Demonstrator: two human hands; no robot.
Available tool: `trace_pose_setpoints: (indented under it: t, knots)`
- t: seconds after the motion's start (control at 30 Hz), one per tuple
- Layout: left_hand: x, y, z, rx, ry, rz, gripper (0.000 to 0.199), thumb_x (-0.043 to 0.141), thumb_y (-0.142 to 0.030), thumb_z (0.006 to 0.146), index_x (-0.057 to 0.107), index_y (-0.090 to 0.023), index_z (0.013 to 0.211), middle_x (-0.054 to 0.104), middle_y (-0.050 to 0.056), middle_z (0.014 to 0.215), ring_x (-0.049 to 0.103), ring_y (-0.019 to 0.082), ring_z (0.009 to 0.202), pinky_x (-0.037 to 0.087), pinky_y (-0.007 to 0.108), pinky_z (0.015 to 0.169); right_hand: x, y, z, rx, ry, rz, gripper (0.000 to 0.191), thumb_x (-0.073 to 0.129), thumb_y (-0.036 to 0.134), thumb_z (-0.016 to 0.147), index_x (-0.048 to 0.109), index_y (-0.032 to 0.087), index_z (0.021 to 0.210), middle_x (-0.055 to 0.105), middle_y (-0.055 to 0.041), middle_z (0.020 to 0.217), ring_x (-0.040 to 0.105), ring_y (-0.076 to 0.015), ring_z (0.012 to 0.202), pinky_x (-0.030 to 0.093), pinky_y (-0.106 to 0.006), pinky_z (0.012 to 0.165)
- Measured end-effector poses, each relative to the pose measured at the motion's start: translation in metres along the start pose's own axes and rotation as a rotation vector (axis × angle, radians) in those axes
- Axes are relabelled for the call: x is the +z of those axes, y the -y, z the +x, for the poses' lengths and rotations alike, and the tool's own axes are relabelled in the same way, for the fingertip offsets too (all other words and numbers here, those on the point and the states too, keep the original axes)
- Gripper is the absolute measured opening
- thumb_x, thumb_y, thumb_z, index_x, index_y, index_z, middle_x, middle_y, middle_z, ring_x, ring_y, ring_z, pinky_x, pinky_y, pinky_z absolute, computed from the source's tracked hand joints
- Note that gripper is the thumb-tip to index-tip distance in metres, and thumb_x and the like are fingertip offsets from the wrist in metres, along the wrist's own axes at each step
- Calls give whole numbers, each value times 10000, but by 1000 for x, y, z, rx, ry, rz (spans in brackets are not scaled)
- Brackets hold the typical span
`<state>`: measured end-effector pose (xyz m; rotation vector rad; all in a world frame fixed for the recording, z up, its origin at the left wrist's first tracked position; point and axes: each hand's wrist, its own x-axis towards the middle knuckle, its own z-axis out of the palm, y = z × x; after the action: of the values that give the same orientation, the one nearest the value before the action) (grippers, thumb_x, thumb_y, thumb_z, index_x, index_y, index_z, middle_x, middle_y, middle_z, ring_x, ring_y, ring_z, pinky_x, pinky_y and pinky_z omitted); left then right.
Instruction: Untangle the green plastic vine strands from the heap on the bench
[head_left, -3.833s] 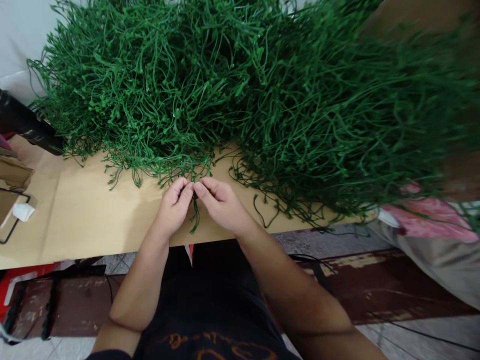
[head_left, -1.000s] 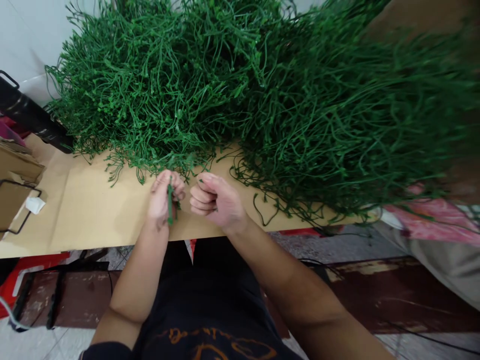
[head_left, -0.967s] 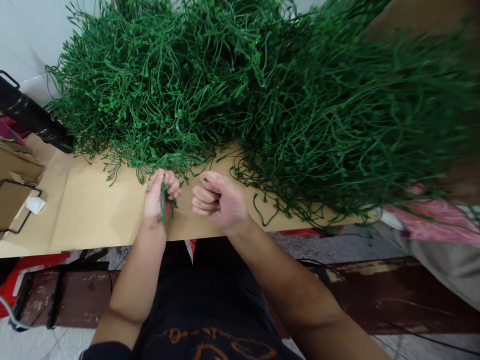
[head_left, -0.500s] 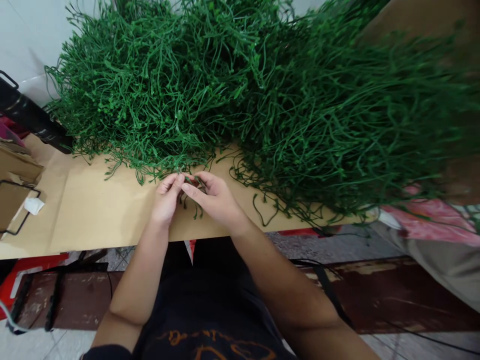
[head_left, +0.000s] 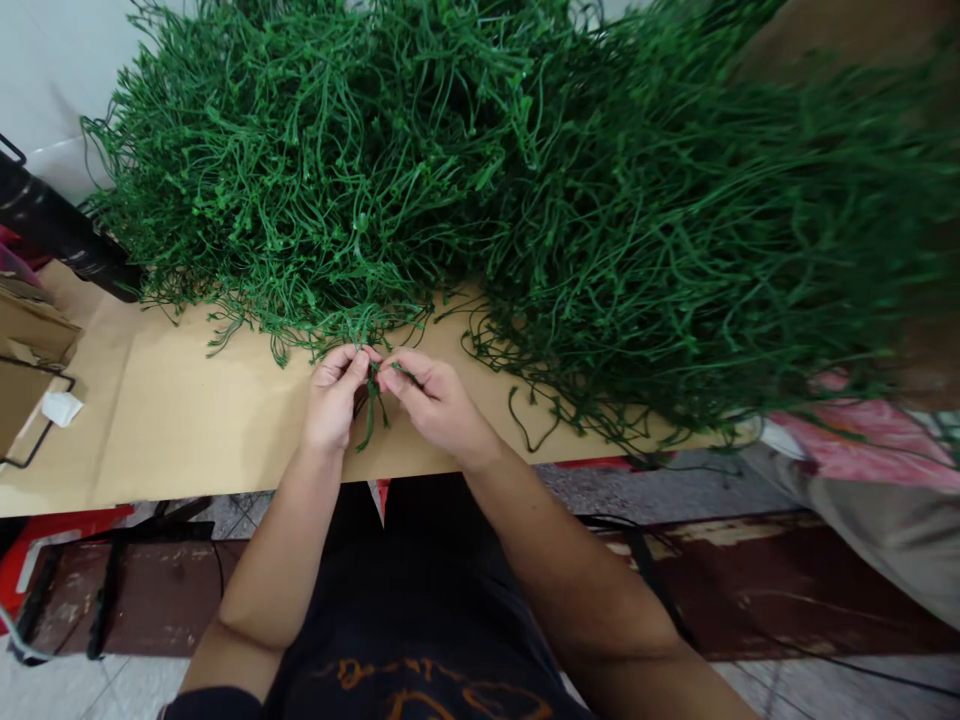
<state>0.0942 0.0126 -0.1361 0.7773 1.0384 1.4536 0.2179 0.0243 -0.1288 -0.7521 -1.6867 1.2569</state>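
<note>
Left hand [head_left: 332, 395], thumb and fingertips pinched on green stems [head_left: 367, 425] that dangle toward the body; right hand [head_left: 436, 405], fingertips together beside them (grip unclear); pile of stems [head_left: 315, 190] just beyond both hands.

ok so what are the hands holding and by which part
Green plastic stems, pinched near their upper ends between the fingertips of the left hand and right hand.
</note>
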Motion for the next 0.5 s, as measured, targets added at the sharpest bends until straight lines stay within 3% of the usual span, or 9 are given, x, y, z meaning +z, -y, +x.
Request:
trace_pose_setpoints:
  t: [0.07,0.13,0.2,0.23,0.37,0.43,0.5]
  knots:
    - [-3,-4,2,-44,-104,-56,183,627,-273,759,522,-162,658,534,-49,567,501,49,488,410,169,489,4,6,-6,-109,103,5,243,424,248,851,442,177,618,444,-2,626,442,-114,660,358,-254,659]
    - [-5,-9,3,-44,-224,-108,181,585,-260,796,486,-173,673,540,-54,600,544,55,528,432,172,508,11,17,-12,-227,302,30,209,409,197,851,470,176,652,479,-11,643,455,-111,654,370,-249,644]
    - [-6,-13,3,-23,-234,-129,167,569,-256,811,485,-177,691,543,-52,619,594,72,608,464,189,566,15,28,-16,-296,446,59,187,412,172,851,483,174,679,493,-14,656,461,-105,648,377,-240,627]
    - [-5,-14,2,-17,-195,-122,161,573,-259,809,496,-175,695,549,-47,625,610,83,644,472,200,590,16,33,-16,-283,446,74,188,414,174,856,483,172,681,489,-11,656,457,-99,639,377,-237,619]
    - [-3,-11,-1,-44,-84,-71,161,619,-317,770,560,-172,734,600,-23,667,619,99,687,458,202,591,-7,46,-14,-47,116,50,216,455,255,868,491,174,671,436,19,599,375,-70,529,313,-236,526]
    - [-4,-9,-2,-53,-97,-66,160,633,-333,755,587,-179,757,606,-26,682,596,82,661,438,188,570,-39,49,-11,-12,-89,-85,216,503,296,852,522,173,676,429,24,572,351,-60,498,266,-246,497]
    - [-5,-7,-1,-46,-99,-73,133,650,-305,739,609,-178,741,606,-31,694,550,54,616,417,172,561,-85,51,-4,-34,-285,-255,219,502,340,860,554,177,724,435,15,576,362,-59,503,230,-260,493]
